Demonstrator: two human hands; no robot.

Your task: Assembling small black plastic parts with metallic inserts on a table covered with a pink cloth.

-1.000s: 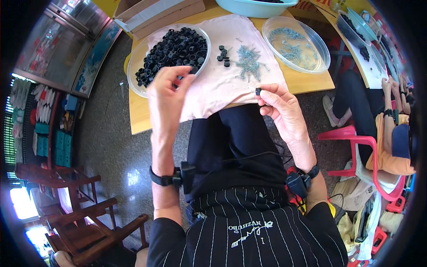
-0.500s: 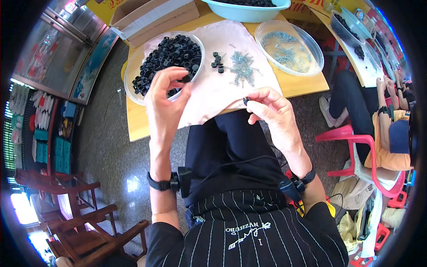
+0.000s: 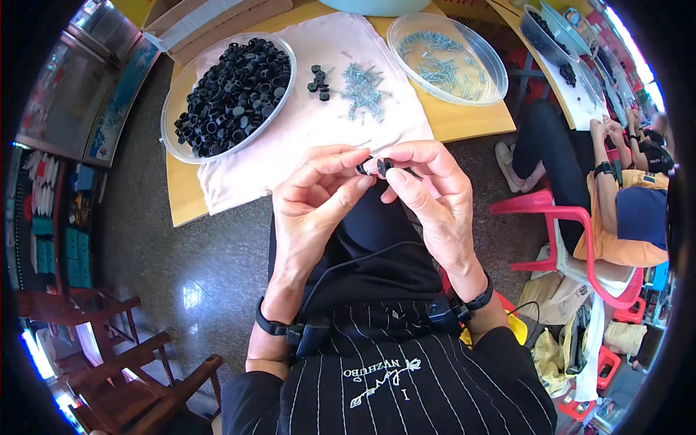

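My left hand [image 3: 315, 203] pinches a small black plastic cap [image 3: 361, 168] between thumb and fingertips. Facing it, my right hand [image 3: 438, 199] grips another small black plastic piece [image 3: 385, 167]. The two pieces meet or nearly meet above my lap, with a bit of silvery metal [image 3: 372, 166] between them; fingers partly hide all of this. Beyond my hands, a pink cloth [image 3: 268, 156] bears a pile of silvery screws [image 3: 362, 90] and several loose black pieces [image 3: 317, 81]. A clear round tub [image 3: 293, 76] heaped with black caps [image 3: 235, 101] stands to the left.
A clear shallow tub [image 3: 502, 87] of screws sits on the wooden table [image 3: 471, 129] at right. Behind are a cardboard box [image 3: 217, 29] and a light-blue basin [image 3: 377, 6]. Another person [image 3: 616, 196] sits at right near a pink chair [image 3: 554, 210]; wooden chairs [image 3: 138, 362] stand lower left.
My left hand has come away from the tub of black caps, rightward and down, to meet my right hand. The whole view has shifted slightly, moving the table up and left.
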